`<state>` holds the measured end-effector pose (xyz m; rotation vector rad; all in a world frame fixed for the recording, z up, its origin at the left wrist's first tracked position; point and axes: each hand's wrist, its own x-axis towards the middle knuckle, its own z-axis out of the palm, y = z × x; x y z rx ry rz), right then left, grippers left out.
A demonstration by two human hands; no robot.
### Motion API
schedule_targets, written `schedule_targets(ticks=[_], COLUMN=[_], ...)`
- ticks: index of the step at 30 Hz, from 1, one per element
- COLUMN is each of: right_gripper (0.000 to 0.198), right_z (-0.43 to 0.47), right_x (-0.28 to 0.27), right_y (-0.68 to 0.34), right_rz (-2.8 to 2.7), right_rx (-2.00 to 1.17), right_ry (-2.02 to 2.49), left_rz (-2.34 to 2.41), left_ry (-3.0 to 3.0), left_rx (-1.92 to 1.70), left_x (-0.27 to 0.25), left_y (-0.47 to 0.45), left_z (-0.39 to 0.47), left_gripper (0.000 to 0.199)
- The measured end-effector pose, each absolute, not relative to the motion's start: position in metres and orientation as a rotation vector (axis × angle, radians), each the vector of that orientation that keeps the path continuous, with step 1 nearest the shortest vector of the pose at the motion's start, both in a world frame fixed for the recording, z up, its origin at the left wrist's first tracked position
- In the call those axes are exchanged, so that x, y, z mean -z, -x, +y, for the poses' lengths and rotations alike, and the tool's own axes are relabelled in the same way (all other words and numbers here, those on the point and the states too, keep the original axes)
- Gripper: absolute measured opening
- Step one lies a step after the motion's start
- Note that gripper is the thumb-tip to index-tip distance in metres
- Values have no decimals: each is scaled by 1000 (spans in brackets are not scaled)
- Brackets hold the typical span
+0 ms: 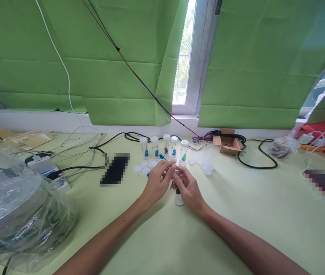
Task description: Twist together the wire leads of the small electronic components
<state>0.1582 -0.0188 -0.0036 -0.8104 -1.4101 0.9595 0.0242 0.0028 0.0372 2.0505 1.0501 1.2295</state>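
Note:
My left hand point(160, 177) and my right hand point(189, 188) meet at the middle of the table, fingers closed and fingertips almost touching. Whatever they pinch is small and mostly hidden by the fingers. Just below them, partly behind my right hand, stands a small clear vial point(179, 199) with a black piece point(177, 190) in it. Beyond my hands is a row of clear capped vials point(166, 145), several with blue, black or green pieces and thin wire-like stems inside. A loose blue piece point(161, 156) shows by my left fingers. White round caps point(137, 169) lie to the left.
More clear vials and caps point(207, 170) lie right of my hands. A small cardboard box point(228, 144) and black cables point(258, 167) sit near the wall. A blurred dark rectangle point(115, 169) and a plastic-wrapped spool point(16, 214) are on the left. Green curtains point(128, 76) hang behind.

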Motion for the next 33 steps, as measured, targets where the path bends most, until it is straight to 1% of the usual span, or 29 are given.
schedule_targets(ticks=[6,12,16,22,26,28,31,33], right_gripper=[27,27,26,35,48,42,18,12], right_z=[-16,-15,-16,-15,-10,-5,2,6], right_x=[-1,-1,-2,-3,-3,-3,-2,-1], right_y=[-163,-165,-165,-167,-175,-180,-190,-196], right_rz=[-1427,-1504,-1565,-1689,-1760,-1773,-1857,-1959], right_rx=[-760,-663,-626,-505,-415,-363,-257,-184], right_ry=[873,859,848,836,823,843,950,1047], left_rz=[1051,1043,1074,1075,1111,1130,1135,1139], left_ry=[-1977,-1949,-1862,-1843,-1863,-1839,-1768,-1753], left_rx=[-1179,-1187,-1234,-1355,-1449,-1493,-1502,-1491], left_x=[-33,-26,-24,-25,-29,-31,-30,-29], left_y=[-24,-27,-30,-26,-19,-17,-17,-18], left_z=[-3,-9,-10,-6,-1,0,1,1], left_gripper=[36,37,31,25,21,21,22,24])
